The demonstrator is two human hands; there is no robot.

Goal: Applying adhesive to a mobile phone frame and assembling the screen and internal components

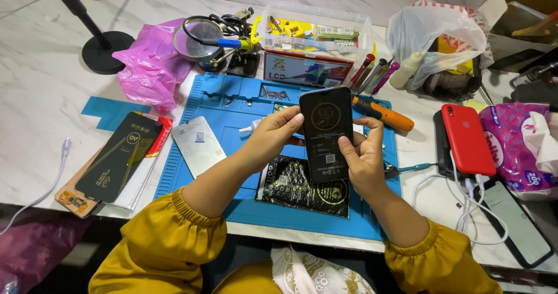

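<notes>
While a white marble counter (35, 79) carries a blue silicone repair mat (244, 212), both hands raise a black smartphone (326, 132) above it for inspection: left hand (273, 134) pinching its edge, right hand (363, 157) gripping the opposite side, thumb on the glass

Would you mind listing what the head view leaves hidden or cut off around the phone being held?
- Back of the black phone: faces away from the head camera.
- Dark foil packet: upper part hidden by the phone and right hand.
- Left hand: its palm is turned away.
- Grey phone: lower corner cut off by the right edge.
</notes>
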